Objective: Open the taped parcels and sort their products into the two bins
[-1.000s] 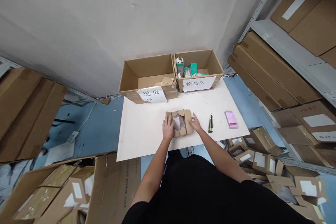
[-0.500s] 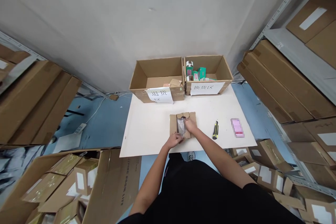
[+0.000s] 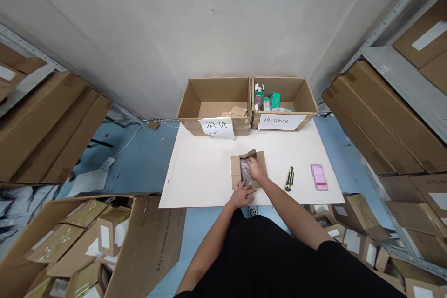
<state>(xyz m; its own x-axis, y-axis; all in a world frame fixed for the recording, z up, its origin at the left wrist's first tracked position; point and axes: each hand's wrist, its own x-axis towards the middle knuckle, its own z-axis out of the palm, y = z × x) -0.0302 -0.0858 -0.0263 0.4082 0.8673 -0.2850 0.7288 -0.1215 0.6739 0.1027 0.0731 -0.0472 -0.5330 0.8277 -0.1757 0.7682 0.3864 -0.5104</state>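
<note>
A small cardboard box (image 3: pixel 236 172) lies with its flaps spread on the white table (image 3: pixel 199 172). Inside it is clear plastic wrapping (image 3: pixel 245 172); what the wrapping covers is hidden. My right hand (image 3: pixel 256 169) reaches into the box from the right, its fingers closed on the wrapping. At the box's near edge, my left hand (image 3: pixel 241 194) grips the cardboard, with part of its fingers out of sight. A black and yellow utility knife (image 3: pixel 289 179) rests to the right of the box. Farther right is a pink item (image 3: pixel 319 177), blurred by pixelation.
Two large labelled cartons stand at the table's back: the left carton (image 3: pixel 188 125) holds small brown boxes, the right carton (image 3: pixel 309 116) green boxes. A big carton (image 3: pixel 139 242) of parcels is at lower left. Shelves with boxes (image 3: pixel 387 116) flank both sides; more parcels (image 3: pixel 352 237) lie lower right.
My left hand has shifted right along the box's near edge. My right hand stays inside the box at the plastic wrapping. The whole view has moved slightly.
</note>
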